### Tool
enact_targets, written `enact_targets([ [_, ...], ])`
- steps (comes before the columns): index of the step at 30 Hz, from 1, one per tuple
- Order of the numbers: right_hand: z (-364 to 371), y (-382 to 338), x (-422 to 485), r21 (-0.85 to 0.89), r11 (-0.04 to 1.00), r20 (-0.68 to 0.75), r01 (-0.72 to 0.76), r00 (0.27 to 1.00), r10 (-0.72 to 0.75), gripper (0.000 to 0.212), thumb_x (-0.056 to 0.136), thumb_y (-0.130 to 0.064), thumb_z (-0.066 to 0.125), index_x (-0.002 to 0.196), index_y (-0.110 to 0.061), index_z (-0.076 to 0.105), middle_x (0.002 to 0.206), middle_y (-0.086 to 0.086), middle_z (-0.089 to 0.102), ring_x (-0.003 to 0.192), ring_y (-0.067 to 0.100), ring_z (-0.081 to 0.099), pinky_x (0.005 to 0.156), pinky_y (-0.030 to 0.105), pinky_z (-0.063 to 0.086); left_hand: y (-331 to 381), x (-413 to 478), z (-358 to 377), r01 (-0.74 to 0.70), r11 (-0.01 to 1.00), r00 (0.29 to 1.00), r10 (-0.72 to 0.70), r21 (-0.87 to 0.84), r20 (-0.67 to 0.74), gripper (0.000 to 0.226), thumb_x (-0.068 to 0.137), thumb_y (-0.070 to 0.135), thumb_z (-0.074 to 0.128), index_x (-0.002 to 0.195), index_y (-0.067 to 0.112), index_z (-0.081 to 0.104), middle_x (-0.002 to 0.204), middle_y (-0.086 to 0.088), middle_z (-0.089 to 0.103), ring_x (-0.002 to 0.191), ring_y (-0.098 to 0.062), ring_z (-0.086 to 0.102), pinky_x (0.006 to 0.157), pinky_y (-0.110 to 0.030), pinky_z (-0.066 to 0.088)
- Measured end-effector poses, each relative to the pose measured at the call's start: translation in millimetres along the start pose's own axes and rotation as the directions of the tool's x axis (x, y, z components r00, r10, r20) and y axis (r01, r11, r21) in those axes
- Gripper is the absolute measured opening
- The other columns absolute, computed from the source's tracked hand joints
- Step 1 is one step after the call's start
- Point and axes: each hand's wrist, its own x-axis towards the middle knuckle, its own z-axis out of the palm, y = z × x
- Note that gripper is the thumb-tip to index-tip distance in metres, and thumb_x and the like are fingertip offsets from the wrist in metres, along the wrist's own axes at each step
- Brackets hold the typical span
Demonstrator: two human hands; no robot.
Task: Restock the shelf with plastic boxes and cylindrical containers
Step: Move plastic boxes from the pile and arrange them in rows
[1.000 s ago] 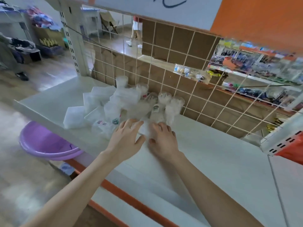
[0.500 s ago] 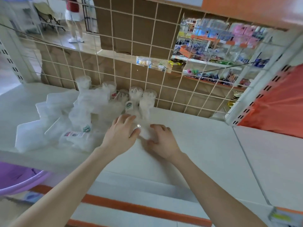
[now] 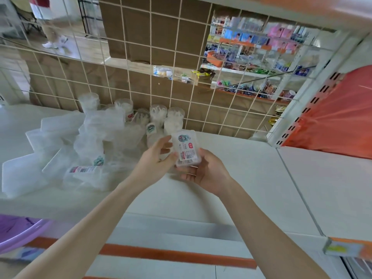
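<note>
At the centre of the frame both hands hold a small clear box (image 3: 186, 148) just above the white shelf (image 3: 251, 178), tilted with its labelled face to the camera. The left hand (image 3: 155, 158) pinches the box's left edge between thumb and fingers. The right hand (image 3: 203, 174) lies palm up under the lower end, fingers curled beneath it and thumb at its right side, so both hands grasp the box. Its label carries a cartoon picture, a red round mark and a barcode sticker. What is inside is pale and too blurred to name.

Left of centre, a loose pile of clear plastic boxes (image 3: 60, 150) lies on the shelf, some flat, some tipped against each other, one showing a barcode sticker. Behind the pile and just beyond the hands, cylindrical containers (image 3: 159, 113) stand against the wire grid (image 3: 181, 77) – see-through tubs packed with something white, a few with small labels.

Brown cardboard (image 3: 151, 33) stands behind the grid in the upper middle. An orange bag (image 3: 338, 121) fills the right edge, and a purple basin (image 3: 18, 232) sits below the shelf at lower left.
</note>
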Motion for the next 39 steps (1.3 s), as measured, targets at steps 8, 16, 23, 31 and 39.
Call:
enact_targets([
  [8,-1,1,2,-0.354,0.933,-0.016,0.061,0.997,-0.072,0.029,0.094,-0.006,0.039,0.096,-0.015,0.066,0.079,0.006,0.067,0.07,0.021,0.061,0.065,0.03,0.046,-1,3,-15,0.122,0.952,0.991,-0.134,-0.282,-0.025,0.03,0.087,0.01,0.058,0.107,0.031,0.051,0.102,0.004,0.061,0.101,-0.02,0.061,0.088,-0.038,0.05],
  [16,9,4,-7,-0.576,0.81,-0.063,0.109,0.982,-0.177,0.037,0.091,-0.012,0.054,0.127,-0.015,0.051,0.104,0.0,0.062,0.086,0.012,0.058,0.074,0.022,0.043,-1,3,-20,0.155,0.927,0.979,-0.192,-0.342,-0.075,0.03,0.084,0.004,0.061,0.1,0.028,0.056,0.095,0.005,0.061,0.091,-0.018,0.063,0.087,-0.043,0.052],
  [23,26,26,-11,-0.99,0.046,0.089,0.136,0.834,-0.545,0.08,0.073,-0.026,0.074,0.14,-0.012,0.033,0.133,0.008,0.041,0.118,0.028,0.04,0.097,0.04,0.037,4,0,0,0.216,0.871,0.934,-0.316,-0.441,-0.167,0.039,0.083,0.01,0.061,0.12,0.015,0.048,0.093,0.003,0.054,0.082,-0.018,0.061,0.073,-0.036,0.054],
  [31,1,29,-2,-0.981,-0.138,-0.064,-0.138,0.894,-0.443,0.063,0.085,-0.029,0.053,0.141,-0.018,0.028,0.134,0.005,0.04,0.118,0.028,0.04,0.093,0.036,0.036,-3,-16,-10,0.013,0.893,0.988,0.059,0.451,-0.145,0.044,0.086,0.021,0.056,0.129,0.014,0.046,0.121,-0.011,0.05,0.109,-0.029,0.049,0.077,-0.029,0.037],
  [39,16,30,19,-0.965,-0.244,0.03,-0.098,0.88,-0.473,0.055,0.086,-0.032,0.051,0.137,-0.017,0.035,0.145,0.008,0.026,0.136,0.027,0.014,0.104,0.039,0.021,-9,-39,-48,-0.005,0.723,0.97,0.172,0.69,-0.173,0.036,0.082,0.021,0.062,0.115,0.007,0.059,0.117,-0.013,0.057,0.107,-0.036,0.05,0.081,-0.042,0.044],
])
